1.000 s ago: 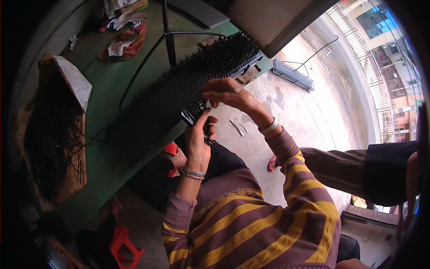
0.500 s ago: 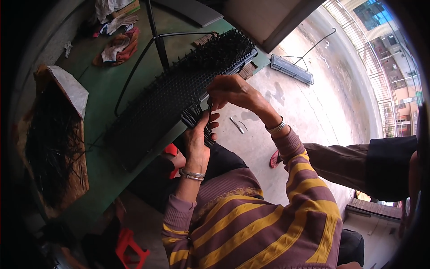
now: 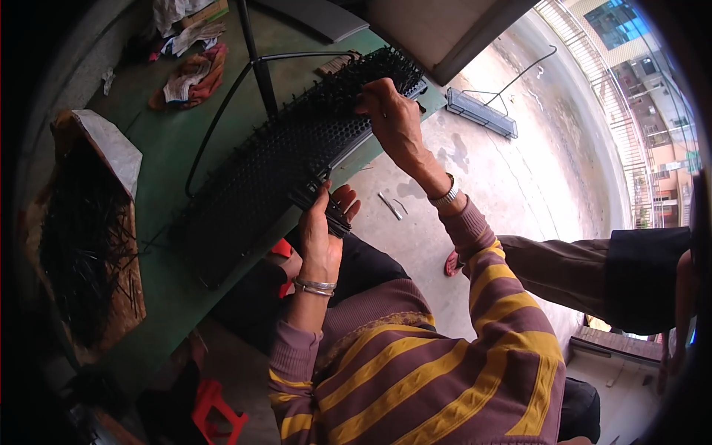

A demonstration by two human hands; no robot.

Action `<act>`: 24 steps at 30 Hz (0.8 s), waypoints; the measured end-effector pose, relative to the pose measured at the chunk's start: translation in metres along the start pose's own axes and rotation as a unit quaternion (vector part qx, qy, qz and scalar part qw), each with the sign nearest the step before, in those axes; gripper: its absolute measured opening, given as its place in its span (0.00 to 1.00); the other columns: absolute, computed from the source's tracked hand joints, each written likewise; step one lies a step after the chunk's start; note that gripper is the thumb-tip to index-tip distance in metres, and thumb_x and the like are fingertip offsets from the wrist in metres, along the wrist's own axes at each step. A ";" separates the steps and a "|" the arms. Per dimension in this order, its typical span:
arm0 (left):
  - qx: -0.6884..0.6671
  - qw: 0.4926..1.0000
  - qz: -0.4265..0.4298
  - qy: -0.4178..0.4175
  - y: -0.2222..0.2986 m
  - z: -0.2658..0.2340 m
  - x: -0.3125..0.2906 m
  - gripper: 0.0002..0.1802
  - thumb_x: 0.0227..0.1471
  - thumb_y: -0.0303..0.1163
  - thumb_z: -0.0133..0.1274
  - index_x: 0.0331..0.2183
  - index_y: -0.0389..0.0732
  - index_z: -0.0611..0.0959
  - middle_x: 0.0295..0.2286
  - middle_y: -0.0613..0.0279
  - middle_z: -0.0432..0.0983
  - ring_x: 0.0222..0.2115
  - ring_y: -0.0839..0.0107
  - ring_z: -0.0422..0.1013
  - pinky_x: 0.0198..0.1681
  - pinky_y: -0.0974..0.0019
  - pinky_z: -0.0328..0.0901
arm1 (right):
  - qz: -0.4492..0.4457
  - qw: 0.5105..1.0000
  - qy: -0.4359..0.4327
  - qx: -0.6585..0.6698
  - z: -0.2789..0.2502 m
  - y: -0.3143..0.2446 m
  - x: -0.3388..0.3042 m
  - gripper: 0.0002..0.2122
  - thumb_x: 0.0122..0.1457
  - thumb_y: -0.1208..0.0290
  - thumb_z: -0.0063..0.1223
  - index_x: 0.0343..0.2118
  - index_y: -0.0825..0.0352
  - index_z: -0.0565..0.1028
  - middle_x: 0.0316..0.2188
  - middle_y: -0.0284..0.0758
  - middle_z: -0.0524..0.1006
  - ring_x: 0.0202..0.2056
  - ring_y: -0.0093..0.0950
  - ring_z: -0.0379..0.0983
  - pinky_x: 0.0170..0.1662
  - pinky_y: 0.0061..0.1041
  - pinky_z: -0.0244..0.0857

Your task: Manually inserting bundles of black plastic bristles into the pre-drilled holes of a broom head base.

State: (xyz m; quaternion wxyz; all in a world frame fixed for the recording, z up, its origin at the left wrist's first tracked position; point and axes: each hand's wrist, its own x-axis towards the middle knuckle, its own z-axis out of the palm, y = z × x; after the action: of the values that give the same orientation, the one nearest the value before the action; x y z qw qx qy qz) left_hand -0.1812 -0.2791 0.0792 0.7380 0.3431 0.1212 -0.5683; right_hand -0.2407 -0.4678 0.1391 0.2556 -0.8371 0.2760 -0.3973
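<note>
A bundle of thin black sticks [image 3: 302,196] lies across my left hand [image 3: 319,236], its thumb pressing on them and its other fingers curled up, beside the near edge of a black perforated tray [image 3: 256,167]. The tray rests on a green table and is full of small round holes. Many short black pieces [image 3: 326,93] stand up from its far part. Over that part, close to the tray's right edge, my right hand [image 3: 397,122] is closed with its fingertips pinched downward. Whatever sits between those fingertips is hidden.
An open carton [image 3: 122,274] of loose black sticks is on the table's left. A black metal stand [image 3: 259,74] rises behind the tray, near crumpled gloves [image 3: 193,78]. Right, a person's leg [image 3: 556,271] and a long-handled dustpan [image 3: 482,115] appear; a red stool [image 3: 215,408] is below.
My right hand has moved from beside the bundle in my left hand, up and away, to the tray's far part. My left hand still holds the sticks, slightly lower.
</note>
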 end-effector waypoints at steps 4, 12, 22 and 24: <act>0.010 1.000 0.015 0.002 0.000 0.000 -0.002 0.11 0.60 0.35 0.48 0.42 0.40 0.76 0.36 0.54 0.76 0.38 0.63 0.74 0.45 0.52 0.71 | -0.013 0.999 -0.023 -0.039 -0.003 -0.004 0.003 0.03 0.62 0.76 0.47 0.37 0.67 0.70 0.22 0.36 0.80 0.27 0.30 0.80 0.29 0.25 0.71; 0.025 0.999 -0.004 0.035 0.006 0.007 -0.012 0.11 0.60 0.35 0.47 0.42 0.42 0.76 0.34 0.57 0.76 0.36 0.67 0.73 0.42 0.52 0.72 | -0.002 0.999 -0.050 -0.016 -0.003 -0.002 0.017 0.04 0.62 0.74 0.46 0.35 0.68 0.70 0.21 0.36 0.79 0.26 0.30 0.80 0.28 0.25 0.70; 0.050 0.998 0.028 0.013 0.004 0.003 -0.010 0.11 0.61 0.34 0.48 0.41 0.38 0.77 0.23 0.68 0.69 0.21 0.80 0.61 0.21 0.73 0.56 | -0.001 0.995 -0.088 -0.054 -0.001 0.000 0.024 0.04 0.61 0.73 0.46 0.33 0.68 0.71 0.21 0.37 0.79 0.26 0.31 0.79 0.30 0.27 0.70; 0.051 0.998 0.031 0.016 0.004 0.003 -0.011 0.11 0.61 0.34 0.48 0.41 0.38 0.77 0.23 0.68 0.69 0.21 0.80 0.61 0.21 0.74 0.56 | -0.019 0.993 -0.117 -0.013 -0.002 -0.001 0.026 0.04 0.61 0.73 0.47 0.34 0.68 0.72 0.22 0.38 0.79 0.26 0.31 0.79 0.30 0.26 0.70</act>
State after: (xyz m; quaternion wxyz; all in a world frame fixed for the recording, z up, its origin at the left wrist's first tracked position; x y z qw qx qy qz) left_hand -0.1814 -0.2724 0.0887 0.7347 0.3931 0.0930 -0.5450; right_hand -0.2281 -0.4849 0.1539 0.2678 -0.8863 0.2327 -0.2977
